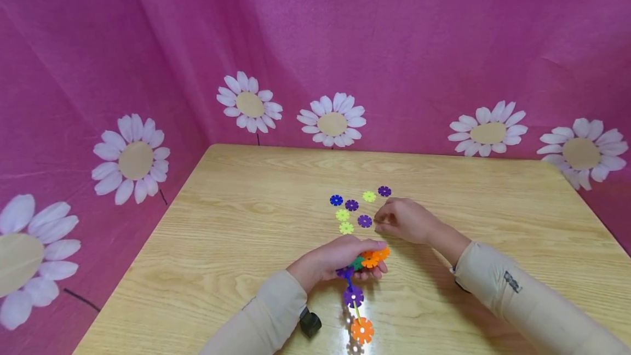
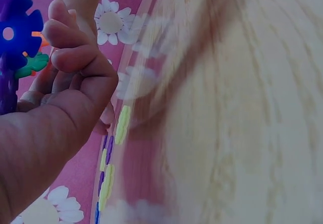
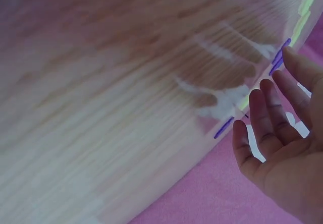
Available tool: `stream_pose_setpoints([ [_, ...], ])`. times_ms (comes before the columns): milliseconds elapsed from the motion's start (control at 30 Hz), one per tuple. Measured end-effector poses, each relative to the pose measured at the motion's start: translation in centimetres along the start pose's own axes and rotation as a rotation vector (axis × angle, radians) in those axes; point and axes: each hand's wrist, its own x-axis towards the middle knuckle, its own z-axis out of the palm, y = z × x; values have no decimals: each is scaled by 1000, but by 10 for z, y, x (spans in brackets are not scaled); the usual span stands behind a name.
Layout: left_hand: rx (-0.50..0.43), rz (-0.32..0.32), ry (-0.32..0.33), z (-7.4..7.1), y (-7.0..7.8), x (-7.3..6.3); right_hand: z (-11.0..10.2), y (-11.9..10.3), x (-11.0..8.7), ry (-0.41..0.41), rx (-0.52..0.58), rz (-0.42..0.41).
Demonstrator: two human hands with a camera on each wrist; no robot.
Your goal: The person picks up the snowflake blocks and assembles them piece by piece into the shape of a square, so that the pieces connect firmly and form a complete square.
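My left hand [image 1: 340, 259] grips a chain of linked plastic snowflake discs. Its orange discs [image 1: 371, 259] and a green disc [image 1: 357, 263] lie between thumb and fingers; purple discs [image 1: 353, 296] and an orange end disc [image 1: 362, 330] hang toward the table's near side. A blue disc [image 2: 21, 31] of the chain shows up close in the left wrist view. My right hand [image 1: 406, 220] is low over the table, beside a loose purple disc [image 1: 365, 221]. In the right wrist view its fingers [image 3: 265, 118] are relaxed and slightly bent, with nothing seen between them.
Other loose discs lie on the wooden table [image 1: 236, 223] beyond the hands: a blue disc [image 1: 336, 200], yellow-green discs [image 1: 342, 215] and a far purple disc [image 1: 384, 191]. A black strap piece [image 1: 310, 323] hangs at the left wrist. Pink flowered cloth [image 1: 394, 59] borders the table.
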Motion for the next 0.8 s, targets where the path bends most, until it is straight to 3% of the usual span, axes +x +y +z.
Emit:
stream_pose_setpoints([
  [267, -4, -7, -4, 0, -1, 4, 5, -3, 14, -32, 23, 46],
  [600, 6, -8, -7, -1, 1, 6, 8, 0, 21, -41, 66, 14],
  [800, -10, -23, -17, 0, 0, 7, 10, -2, 20, -51, 186, 109],
])
